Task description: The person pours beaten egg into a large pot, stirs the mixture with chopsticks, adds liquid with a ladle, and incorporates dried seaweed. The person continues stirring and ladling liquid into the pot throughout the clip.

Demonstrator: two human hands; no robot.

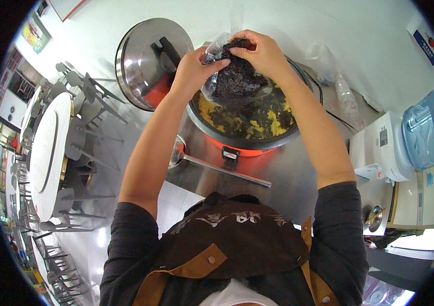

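Note:
Over a large orange electric cooker (245, 144) my two hands hold a clear plastic bag (212, 85) with dark, crinkled dried seaweed (239, 82) in it. My left hand (197, 69) grips the bag's left side near its mouth. At the upper right, the thumb and fingers of my right hand (259, 49) pinch the dark clump. Below the bag, the cooker holds dark liquid with yellow egg-like pieces (255, 128). A long-handled metal ladle (226, 171) lies in front of the cooker on the steel table.
A steel lid (144, 57) with a black handle stands tilted left of the cooker. Plastic bags (322, 63) and a black cord lie behind it at right. A water dispenser with a blue bottle (427, 122) stands farther right. Round tables (62, 153) and chairs fill the left side.

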